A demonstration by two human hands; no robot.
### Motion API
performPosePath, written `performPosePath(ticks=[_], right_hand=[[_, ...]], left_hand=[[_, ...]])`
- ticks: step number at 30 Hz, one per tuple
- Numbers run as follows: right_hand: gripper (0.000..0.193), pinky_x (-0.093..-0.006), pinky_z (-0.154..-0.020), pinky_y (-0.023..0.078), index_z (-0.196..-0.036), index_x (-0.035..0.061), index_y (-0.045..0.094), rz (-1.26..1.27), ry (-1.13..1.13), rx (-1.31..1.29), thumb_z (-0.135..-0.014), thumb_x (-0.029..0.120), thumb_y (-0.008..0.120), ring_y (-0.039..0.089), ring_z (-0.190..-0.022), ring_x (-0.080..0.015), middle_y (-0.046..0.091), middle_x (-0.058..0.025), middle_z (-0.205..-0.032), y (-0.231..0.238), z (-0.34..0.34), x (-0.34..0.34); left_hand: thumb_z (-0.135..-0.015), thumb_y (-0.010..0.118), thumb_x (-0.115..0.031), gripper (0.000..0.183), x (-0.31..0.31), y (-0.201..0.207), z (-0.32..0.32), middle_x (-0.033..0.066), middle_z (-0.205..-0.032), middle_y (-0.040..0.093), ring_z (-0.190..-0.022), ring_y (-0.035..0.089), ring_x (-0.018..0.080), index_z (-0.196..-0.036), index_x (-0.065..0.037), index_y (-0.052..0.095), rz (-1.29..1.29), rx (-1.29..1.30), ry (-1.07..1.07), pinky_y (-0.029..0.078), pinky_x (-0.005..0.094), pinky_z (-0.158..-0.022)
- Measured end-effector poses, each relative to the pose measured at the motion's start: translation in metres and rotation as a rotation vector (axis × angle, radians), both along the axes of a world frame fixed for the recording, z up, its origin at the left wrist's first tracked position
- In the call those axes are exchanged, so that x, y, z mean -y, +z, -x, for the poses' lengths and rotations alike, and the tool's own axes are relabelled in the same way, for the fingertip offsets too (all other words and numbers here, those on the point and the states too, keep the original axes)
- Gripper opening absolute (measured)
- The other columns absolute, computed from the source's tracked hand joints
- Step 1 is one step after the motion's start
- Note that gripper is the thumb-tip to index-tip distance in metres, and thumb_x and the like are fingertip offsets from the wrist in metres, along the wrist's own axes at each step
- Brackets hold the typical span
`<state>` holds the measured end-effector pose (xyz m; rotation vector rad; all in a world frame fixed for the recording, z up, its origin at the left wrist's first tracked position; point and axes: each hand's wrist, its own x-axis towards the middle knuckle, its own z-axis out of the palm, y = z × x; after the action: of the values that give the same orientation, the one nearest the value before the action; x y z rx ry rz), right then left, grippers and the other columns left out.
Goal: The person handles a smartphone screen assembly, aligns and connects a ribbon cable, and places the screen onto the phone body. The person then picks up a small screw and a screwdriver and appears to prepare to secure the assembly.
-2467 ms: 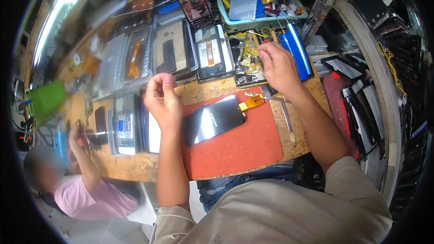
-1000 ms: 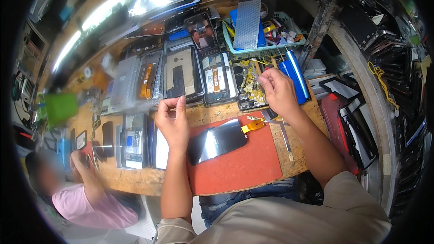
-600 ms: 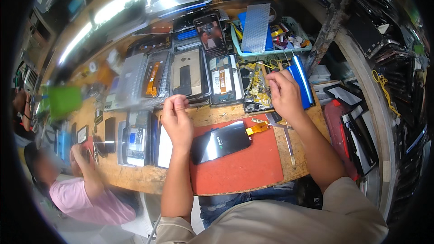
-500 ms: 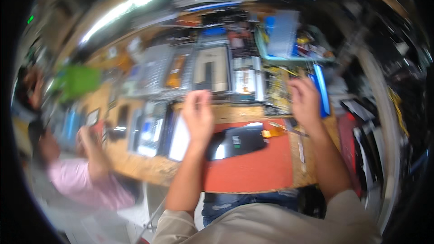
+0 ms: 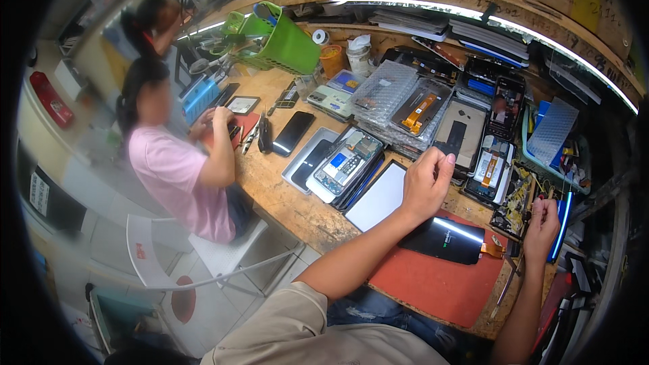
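Observation:
Above the red work mat [image 5: 433, 284], my left hand [image 5: 427, 186] is raised with its fingers curled and the thumb against them. Anything in that pinch is too small to make out. To the right, beside a tray of loose yellow and metal parts [image 5: 512, 199], my right hand [image 5: 542, 226] is closed, fingertips together; what it grips, if anything, is not clear. Between my forearms, a black phone screen panel [image 5: 443, 240] with small lit markings lies on the mat. Its orange flex cable [image 5: 493, 249] sticks out at the right end.
Opened phones [image 5: 348, 162], a white sheet [image 5: 380, 196] and bubble-wrapped parts [image 5: 385, 91] crowd the bench. A green basket [image 5: 291, 40] stands farther back. At left, a person in a pink shirt [image 5: 176, 176] works beside a white chair [image 5: 145, 250]. A glowing blue-edged strip [image 5: 562, 226] stands right.
The view has swung left and sharpened, bringing more of the person in pink and the floor into sight. Both hands stay raised and closed; the screen panel still lies on the mat.

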<state>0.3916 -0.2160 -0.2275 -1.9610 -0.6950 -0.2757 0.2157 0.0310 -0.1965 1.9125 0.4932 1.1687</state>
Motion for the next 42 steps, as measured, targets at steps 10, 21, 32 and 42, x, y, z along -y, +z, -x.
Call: performPosePath(ticks=[10,21,32,42], right_hand=[[0.008,-0.0315,-0.074,0.050,-0.106,-0.0026,0.067,0.011,0.004,0.061,-0.103,0.001,0.060,0.062,-0.082,-0.0196,0.064,-0.0111,-0.097,0.009,0.004,-0.005],[0.011,-0.0283,-0.058,0.048,-0.094,-0.0017,0.069,-0.087,0.015,0.043,-0.099,0.007,0.073,0.059,-0.061,-0.0095,0.066,-0.0045,-0.070,0.014,0.013,-0.007],[0.046,-0.0416,-0.051,0.037,-0.073,0.0003,0.053,0.114,0.004,0.059,-0.103,0.029,0.074,0.046,-0.050,-0.0267,0.051,-0.0136,-0.058,0.023,0.014,-0.004],[0.019,-0.0419,-0.061,0.051,-0.091,-0.0002,0.067,0.072,0.039,0.019,-0.100,0.016,0.073,0.069,-0.068,-0.0335,0.070,-0.0170,-0.077,0.011,0.010,-0.005]], left_hand=[[-0.099,0.072,-0.009,0.009,-0.001,-0.004,-0.005,0.0093,-0.088,0.066,-0.075,0.065,0.0200,-0.099,0.000,0.069,-0.031,0.014,-0.014,0.051,0.0326,-0.068],[-0.100,0.070,-0.002,0.006,-0.006,-0.011,-0.005,0.0083,-0.095,0.069,-0.079,0.069,0.0155,-0.104,0.002,0.072,0.097,0.032,-0.047,0.056,0.0291,-0.070],[-0.100,0.074,-0.012,0.014,-0.011,-0.016,-0.005,0.0088,-0.092,0.072,-0.080,0.069,0.0174,-0.101,0.002,0.073,0.040,-0.016,-0.002,0.054,0.0316,-0.075],[-0.109,0.062,-0.014,0.015,-0.016,-0.010,-0.003,0.0065,-0.092,0.070,-0.079,0.064,0.0124,-0.108,0.000,0.061,0.152,0.094,0.016,0.053,0.0280,-0.074]])
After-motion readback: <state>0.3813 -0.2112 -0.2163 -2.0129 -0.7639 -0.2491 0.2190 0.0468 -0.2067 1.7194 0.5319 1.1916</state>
